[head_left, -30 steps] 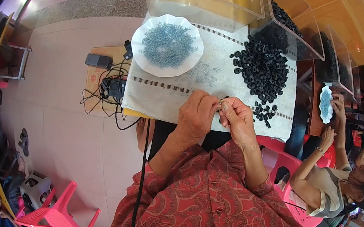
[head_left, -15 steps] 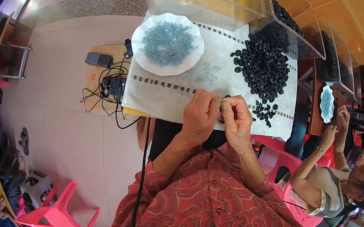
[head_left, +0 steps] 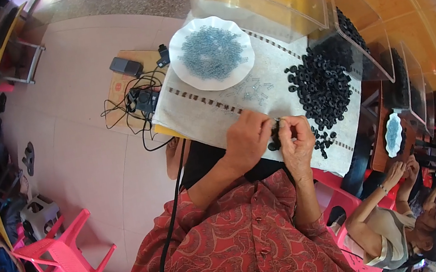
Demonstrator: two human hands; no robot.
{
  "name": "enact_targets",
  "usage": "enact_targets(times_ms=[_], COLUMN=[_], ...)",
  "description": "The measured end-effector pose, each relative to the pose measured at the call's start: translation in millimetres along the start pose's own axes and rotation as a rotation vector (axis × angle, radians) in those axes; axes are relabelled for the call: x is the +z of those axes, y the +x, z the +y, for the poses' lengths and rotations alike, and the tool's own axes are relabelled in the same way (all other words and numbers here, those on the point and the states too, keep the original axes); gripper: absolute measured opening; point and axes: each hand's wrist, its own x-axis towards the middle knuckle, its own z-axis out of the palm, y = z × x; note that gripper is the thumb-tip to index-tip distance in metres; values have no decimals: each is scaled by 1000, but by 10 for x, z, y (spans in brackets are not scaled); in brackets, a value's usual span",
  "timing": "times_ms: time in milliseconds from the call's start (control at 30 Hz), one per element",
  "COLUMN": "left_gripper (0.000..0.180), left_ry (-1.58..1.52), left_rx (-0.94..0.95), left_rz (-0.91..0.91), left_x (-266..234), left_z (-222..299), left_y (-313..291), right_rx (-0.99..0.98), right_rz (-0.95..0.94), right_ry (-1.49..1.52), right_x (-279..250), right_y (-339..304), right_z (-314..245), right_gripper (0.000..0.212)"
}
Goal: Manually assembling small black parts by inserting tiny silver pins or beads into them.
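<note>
On the cloth (head_left: 281,82): a white plate (head_left: 176,61) with a wavy rim, heaped with small clear bits (head_left: 211,52).
Loose clear bits (head_left: 254,92): just below the plate and to its right, scattered on the cloth.
Left hand (head_left: 249,137): below the plate, fingers curled and bunched, tips close to those of the right hand; whether they grip anything, I cannot tell.
Right hand (head_left: 296,143): below and right of the plate, thumb and forefinger pinched narrow on a small piece (head_left: 277,121).
Small piece: below and right of the plate, mostly hidden by the fingertips; its shape cannot be told.
Dark lump (head_left: 274,142): between the hands, farther below the plate; held or lying, I cannot tell.
Black rings (head_left: 323,89): a big heap right of the plate and lower.
Smaller black pieces (head_left: 322,141): beneath that heap, lower right of the plate, beside the right hand.
Clear boxes (head_left: 266,10): above and right of the plate.
Cables (head_left: 134,101): tangled left of the plate.
Co-worker's hands (head_left: 401,171): far lower right of the plate, close together.
</note>
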Motion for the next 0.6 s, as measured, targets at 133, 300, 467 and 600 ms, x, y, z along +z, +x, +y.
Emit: enact_targets(times_ms=[133,300,467,600], left_gripper=[12,13,9,15], left_ry=[119,247,295,338], left_rx=[27,79,124,106], left_rz=[-71,-92,-76,-103], left_x=[82,187,226,215], left_z=[32,-93,-175,-174], left_y=[10,78,129,164], right_rx=[80,96,140,231], right_rz=[21,11,19,33], right_ry=[30,81,116,168], right_x=[-64,-112,-173,-245], right_y=[4,-12,-64,-122], right_z=[153,245,339,325], right_gripper=[5,8,9,10])
